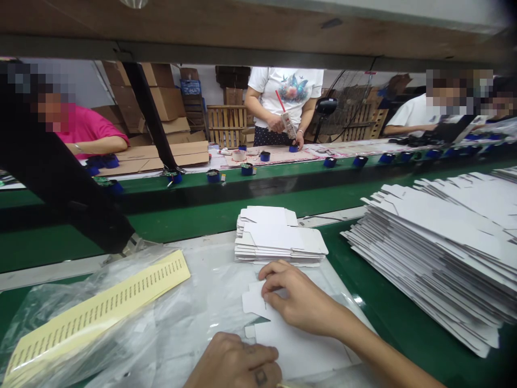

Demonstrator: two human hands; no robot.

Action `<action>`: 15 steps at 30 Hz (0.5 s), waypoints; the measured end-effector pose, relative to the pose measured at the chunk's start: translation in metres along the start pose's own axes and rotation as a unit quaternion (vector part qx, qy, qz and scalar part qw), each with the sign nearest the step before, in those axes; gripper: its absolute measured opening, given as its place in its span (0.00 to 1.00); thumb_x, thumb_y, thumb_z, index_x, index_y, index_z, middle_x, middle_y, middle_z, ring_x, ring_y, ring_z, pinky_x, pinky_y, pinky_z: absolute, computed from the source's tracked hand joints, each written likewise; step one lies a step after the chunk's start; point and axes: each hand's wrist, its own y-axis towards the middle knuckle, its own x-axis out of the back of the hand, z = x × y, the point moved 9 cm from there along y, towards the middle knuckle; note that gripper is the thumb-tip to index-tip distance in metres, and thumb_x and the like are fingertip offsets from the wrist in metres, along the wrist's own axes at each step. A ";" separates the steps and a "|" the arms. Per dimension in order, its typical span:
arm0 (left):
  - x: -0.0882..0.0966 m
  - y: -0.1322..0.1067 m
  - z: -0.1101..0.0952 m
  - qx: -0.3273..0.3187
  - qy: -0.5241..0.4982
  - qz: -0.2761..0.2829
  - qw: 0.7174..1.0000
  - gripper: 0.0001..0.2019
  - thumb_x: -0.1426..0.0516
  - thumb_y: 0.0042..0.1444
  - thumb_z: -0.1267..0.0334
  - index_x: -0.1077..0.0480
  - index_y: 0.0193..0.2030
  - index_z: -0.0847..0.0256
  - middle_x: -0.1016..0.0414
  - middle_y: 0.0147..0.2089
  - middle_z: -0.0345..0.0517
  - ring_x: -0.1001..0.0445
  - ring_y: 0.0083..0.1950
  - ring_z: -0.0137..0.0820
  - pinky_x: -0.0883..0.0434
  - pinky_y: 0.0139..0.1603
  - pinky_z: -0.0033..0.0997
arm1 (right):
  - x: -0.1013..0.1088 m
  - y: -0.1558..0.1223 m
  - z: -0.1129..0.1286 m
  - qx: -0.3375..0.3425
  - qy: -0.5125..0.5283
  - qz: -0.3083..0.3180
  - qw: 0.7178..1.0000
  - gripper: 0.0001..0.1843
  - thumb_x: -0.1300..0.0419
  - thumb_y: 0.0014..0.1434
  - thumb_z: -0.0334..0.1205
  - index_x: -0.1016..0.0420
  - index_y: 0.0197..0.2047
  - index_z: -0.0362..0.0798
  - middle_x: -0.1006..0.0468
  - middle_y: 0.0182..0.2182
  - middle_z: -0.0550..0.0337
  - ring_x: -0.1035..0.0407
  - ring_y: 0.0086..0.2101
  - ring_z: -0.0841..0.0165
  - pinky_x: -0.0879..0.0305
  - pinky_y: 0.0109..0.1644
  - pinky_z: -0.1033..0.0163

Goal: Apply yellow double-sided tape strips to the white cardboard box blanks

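Left fingers (262, 355) overlap the white carton (301, 347), right fingers (274, 279) its far flap (252, 303).

Closest in, I count one left hand (236, 360), one right hand (301, 297), at least one carton blank (301, 350) under them. From there: one small stack (278, 240) at 12 o'clock, at least four people (285, 89) and over ten blue parts (330, 162) spanning 10 to 2.

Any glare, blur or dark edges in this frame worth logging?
Head view: pale glints streak the plastic, and the yellow sheet's print is too soft to read; head view: top right corner falls dark, pixel blocks mask upper areas; head view: left hand and right hand look fairly sharp.
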 end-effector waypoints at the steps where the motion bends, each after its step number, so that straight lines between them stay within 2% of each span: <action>1: 0.000 0.000 0.000 0.001 0.000 0.000 1.000 0.20 0.54 0.72 0.62 0.31 0.29 0.60 0.27 0.24 0.37 0.33 0.18 0.22 0.42 0.20 0.25 | 0.000 0.000 0.000 0.001 0.000 0.001 1.000 0.12 0.42 0.57 0.25 0.20 0.29 0.47 0.22 0.47 0.54 0.30 0.50 0.57 0.37 0.56 0.52; 15: 0.002 -0.001 0.001 0.012 0.001 0.009 1.000 0.20 0.56 0.72 0.62 0.29 0.32 0.59 0.27 0.24 0.37 0.31 0.19 0.23 0.41 0.21 0.26 | 0.000 0.002 -0.007 -0.010 0.027 -0.008 1.000 0.13 0.42 0.58 0.27 0.17 0.31 0.48 0.20 0.47 0.54 0.30 0.51 0.57 0.36 0.57 0.52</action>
